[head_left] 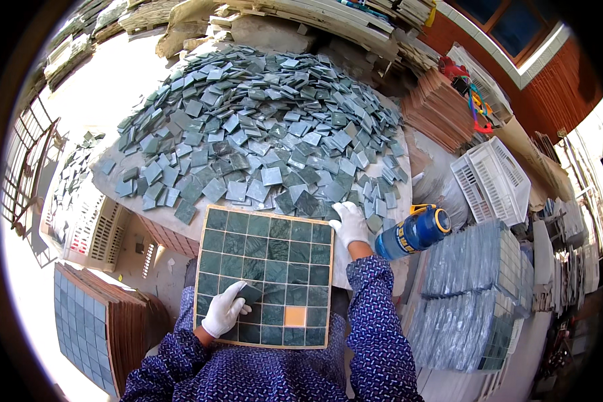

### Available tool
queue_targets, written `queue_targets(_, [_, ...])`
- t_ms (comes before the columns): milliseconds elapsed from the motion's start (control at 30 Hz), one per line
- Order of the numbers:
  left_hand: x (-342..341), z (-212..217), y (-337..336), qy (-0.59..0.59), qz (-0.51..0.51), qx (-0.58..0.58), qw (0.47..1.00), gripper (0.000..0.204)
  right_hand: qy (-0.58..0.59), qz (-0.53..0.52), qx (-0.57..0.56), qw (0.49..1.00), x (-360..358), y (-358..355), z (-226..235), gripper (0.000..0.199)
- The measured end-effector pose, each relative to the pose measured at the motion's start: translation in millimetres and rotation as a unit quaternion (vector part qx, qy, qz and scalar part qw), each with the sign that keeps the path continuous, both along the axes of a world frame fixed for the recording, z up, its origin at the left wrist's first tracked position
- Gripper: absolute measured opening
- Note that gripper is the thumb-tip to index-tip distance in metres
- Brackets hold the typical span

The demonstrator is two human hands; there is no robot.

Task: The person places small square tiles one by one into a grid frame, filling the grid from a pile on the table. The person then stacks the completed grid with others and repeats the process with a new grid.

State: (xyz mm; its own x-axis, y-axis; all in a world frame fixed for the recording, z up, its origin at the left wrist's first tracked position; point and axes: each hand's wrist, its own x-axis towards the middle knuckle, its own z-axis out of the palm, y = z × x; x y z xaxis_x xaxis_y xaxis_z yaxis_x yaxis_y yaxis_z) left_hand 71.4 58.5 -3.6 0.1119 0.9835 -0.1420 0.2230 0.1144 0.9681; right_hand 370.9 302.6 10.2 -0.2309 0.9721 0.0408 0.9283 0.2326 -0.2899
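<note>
A square wooden grid tray (206,281) lies in front of me, filled with dark green stone tiles except one bare orange cell (295,316) near its lower right. My left hand (224,310), in a white glove, holds a green tile (249,293) over the tray's lower left part. My gloved right hand (350,223) rests at the tray's upper right corner, at the edge of a big heap of loose green tiles (261,127); whether it grips a tile I cannot tell.
A blue bottle with a yellow cap (414,232) lies right of the tray. Stacks of finished tile sheets (472,295) sit at right, a white plastic crate (492,181) behind them. More stacked boards (104,321) stand at lower left.
</note>
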Motion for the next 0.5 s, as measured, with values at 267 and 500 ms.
queue_targets(267, [0.6, 3.1, -2.3, 0.011, 0.008, 0.003, 1.0, 0.041, -0.119, 0.121, -0.089, 0.981, -2.0, 20.1, 34.0, 0.044])
queue_targets(500, [3.1, 4.1, 2.2, 0.019, 0.005, 0.002, 1.0, 0.04, -0.139, 0.066, -0.047, 0.987, -3.6, 36.2, 8.3, 0.038])
